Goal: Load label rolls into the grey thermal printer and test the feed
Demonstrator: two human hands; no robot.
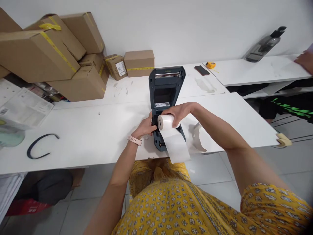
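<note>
A dark label printer (167, 75) stands at the table's front edge with its lid raised. In its lower half sits a white label roll (167, 122), and a loose strip of labels (176, 148) hangs from it over the front. My right hand (179, 113) is closed round the roll from above and the right. At the printer's left side, my left hand (146, 126) grips the edge of the base, with fingertips beside the roll's end. A curled piece of paper (199, 137) lies right of the printer.
Cardboard boxes (46, 55) are stacked at the back left. A black headband (34, 147) lies on the white table (117, 130). Behind are a phone (202, 70), a tape measure (210, 65) and a pump bottle (265, 45). Another person's hand (305, 62) rests at the far right.
</note>
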